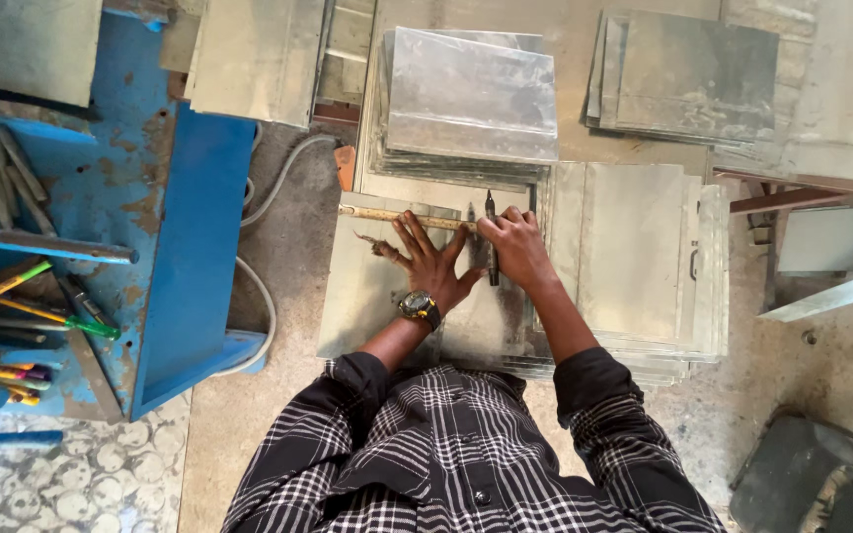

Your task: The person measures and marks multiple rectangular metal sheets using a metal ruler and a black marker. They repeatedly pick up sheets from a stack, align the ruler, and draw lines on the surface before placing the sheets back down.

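Marking out sheet metal, mid-line

Far left there's the blue rack [190, 247] with markers and files [12, 183] on it, nothing I need right now. My left hand [433, 265] is spread flat with fingers splayed, pressing the wooden ruler [402, 216] down on the top metal sheet [377, 296] of the stack on the floor in front of me. My right hand [517, 247] is curled tight around a dark scriber [492, 242], tip right at the ruler's edge. So I reckon I'm at the scribing step. Next move needs the ruler pinned hard and one steady drag along it, or the line wanders
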